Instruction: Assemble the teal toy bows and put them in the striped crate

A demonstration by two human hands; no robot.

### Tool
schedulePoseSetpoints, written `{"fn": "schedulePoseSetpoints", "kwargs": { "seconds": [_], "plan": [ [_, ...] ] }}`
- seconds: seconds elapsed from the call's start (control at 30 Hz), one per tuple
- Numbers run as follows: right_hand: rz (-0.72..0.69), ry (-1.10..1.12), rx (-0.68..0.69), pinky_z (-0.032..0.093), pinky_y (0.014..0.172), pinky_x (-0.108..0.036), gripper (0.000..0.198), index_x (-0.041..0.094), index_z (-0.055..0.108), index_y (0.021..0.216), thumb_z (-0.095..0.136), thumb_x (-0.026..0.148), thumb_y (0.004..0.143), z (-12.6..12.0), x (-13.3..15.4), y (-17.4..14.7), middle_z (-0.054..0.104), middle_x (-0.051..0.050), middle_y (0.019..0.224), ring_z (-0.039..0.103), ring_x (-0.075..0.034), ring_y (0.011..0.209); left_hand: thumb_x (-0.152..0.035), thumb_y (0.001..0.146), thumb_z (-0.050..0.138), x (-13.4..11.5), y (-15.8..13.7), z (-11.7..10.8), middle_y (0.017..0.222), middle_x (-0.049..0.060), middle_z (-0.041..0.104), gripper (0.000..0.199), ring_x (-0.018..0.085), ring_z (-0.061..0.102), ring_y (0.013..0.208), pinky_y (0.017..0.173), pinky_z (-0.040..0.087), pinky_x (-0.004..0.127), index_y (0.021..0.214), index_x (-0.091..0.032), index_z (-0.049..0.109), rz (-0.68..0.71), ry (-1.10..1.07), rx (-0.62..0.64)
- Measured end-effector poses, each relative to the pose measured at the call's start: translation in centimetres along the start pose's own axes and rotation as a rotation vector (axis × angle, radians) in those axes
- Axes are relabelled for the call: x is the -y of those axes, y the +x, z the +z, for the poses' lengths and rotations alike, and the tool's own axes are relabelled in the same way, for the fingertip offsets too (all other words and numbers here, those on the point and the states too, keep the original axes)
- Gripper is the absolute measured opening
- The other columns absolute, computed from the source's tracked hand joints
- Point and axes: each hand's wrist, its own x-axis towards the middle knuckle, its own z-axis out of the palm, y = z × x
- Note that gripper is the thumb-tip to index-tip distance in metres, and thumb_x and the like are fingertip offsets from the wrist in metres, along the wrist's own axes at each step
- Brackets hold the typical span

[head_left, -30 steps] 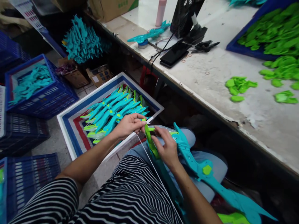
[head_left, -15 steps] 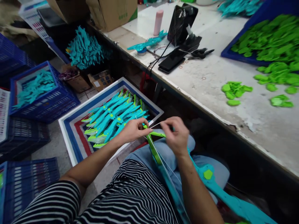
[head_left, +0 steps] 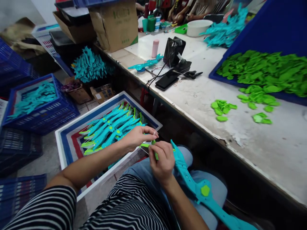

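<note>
A turquoise toy bow (head_left: 184, 174) with a green pentagon at its middle lies across my lap, running toward the lower right. My right hand (head_left: 163, 159) is closed around its green tip, mostly hidden by the fingers. Just above, my left hand (head_left: 137, 137) pinches a thin white string (head_left: 154, 134) at the tip, thumb and fingers close together. How the string sits on the tip is hidden. Beyond my left forearm, several similar bows (head_left: 111, 126) with green tips and strings lie side by side in a striped-lined crate (head_left: 64, 143).
The worktable (head_left: 201, 111) runs along the right. On it are a blue bin (head_left: 249, 38) of green pieces, loose green pieces (head_left: 222, 107), a phone (head_left: 167, 80), pliers (head_left: 192, 74) and a pink bottle (head_left: 155, 48). Blue crates (head_left: 48, 111) stand left. Other people sit at the back.
My right hand has moved left and down from the pulled string onto the bow's green tip. My left hand has shifted slightly. The view has tilted up, showing more of the table's back.
</note>
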Motion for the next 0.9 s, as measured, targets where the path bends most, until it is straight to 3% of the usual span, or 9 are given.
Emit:
{"fn": "schedulePoseSetpoints", "kwargs": {
  "seconds": [0.13,0.2,0.3,0.43,0.63,0.8,0.9],
  "plan": [
    [0.154,0.094,-0.032,0.05,0.066,-0.032,0.013,0.022,0.061,0.089,0.054,0.012,0.084,1.6,-1.2,-0.6,0.062,-0.005,0.083,0.059,-0.017,0.077,-0.013,0.07,0.06,-0.5,-1.1,0.2,0.077,0.003,0.066,0.005,0.015,0.06,0.077,0.076,0.047,0.028,0.069,-0.018,0.062,0.222,0.304,-0.225],
    [0.236,0.147,-0.062,0.05,0.063,-0.029,0.011,0.021,0.061,0.087,0.054,0.013,0.085,1.8,-1.3,-0.5,0.061,-0.005,0.084,0.059,-0.016,0.076,-0.018,0.075,0.057,-0.1,-1.4,0.8,0.071,0.001,0.065,0.003,0.011,0.057,0.059,0.059,0.047,0.024,0.077,-0.018,0.059,0.159,0.193,-0.257],
    [0.359,0.21,-0.105,0.049,0.059,-0.026,0.007,0.02,0.061,0.082,0.056,0.015,0.085,1.5,-0.9,0.0,0.061,-0.003,0.081,0.059,-0.014,0.074,-0.03,0.074,0.06,0.8,-1.4,1.6,0.058,-0.002,0.06,0.016,0.008,0.049,0.04,0.037,0.035,0.018,0.075,-0.016,0.055,-0.034,-0.079,-0.249],
    [0.495,0.239,-0.157,0.05,0.061,-0.027,0.007,0.02,0.063,0.078,0.059,0.021,0.084,0.8,-0.8,0.9,0.06,-0.003,0.079,0.058,-0.014,0.074,-0.042,0.061,0.073,0.6,-1.4,1.7,0.059,0.0,0.06,0.034,0.008,0.053,0.043,0.034,0.037,0.017,0.072,-0.013,0.06,-0.121,-0.211,-0.172],
    [0.425,0.25,-0.132,0.052,0.07,-0.03,0.018,0.024,0.071,0.094,0.055,0.02,0.087,0.8,-1.4,1.2,0.062,-0.004,0.086,0.06,-0.015,0.079,-0.043,0.059,0.076,-0.4,-1.4,1.2,0.053,0.0,0.058,0.035,0.006,0.05,0.041,0.035,0.037,0.016,0.066,-0.011,0.064,-0.129,-0.178,-0.047],
    [0.392,0.251,-0.025,0.052,0.072,-0.029,0.029,0.024,0.065,0.113,0.049,0.019,0.089,0.5,-1.6,1.0,0.063,-0.005,0.093,0.061,-0.015,0.084,-0.033,0.063,0.07,-0.1,-1.1,2.0,0.054,-0.002,0.058,0.023,0.007,0.05,0.039,0.034,0.036,0.016,0.067,-0.013,0.061,-0.135,-0.221,-0.149],
    [0.332,0.215,-0.042,0.052,0.068,-0.027,0.023,0.023,0.066,0.107,0.054,0.019,0.088,0.1,-1.9,1.3,0.065,-0.004,0.089,0.062,-0.014,0.079,-0.024,0.063,0.065,-0.3,-0.8,2.1,0.051,-0.002,0.057,0.013,0.009,0.055,0.042,0.036,0.039,0.016,0.061,-0.013,0.058,-0.168,-0.229,-0.158]
  ]
}}
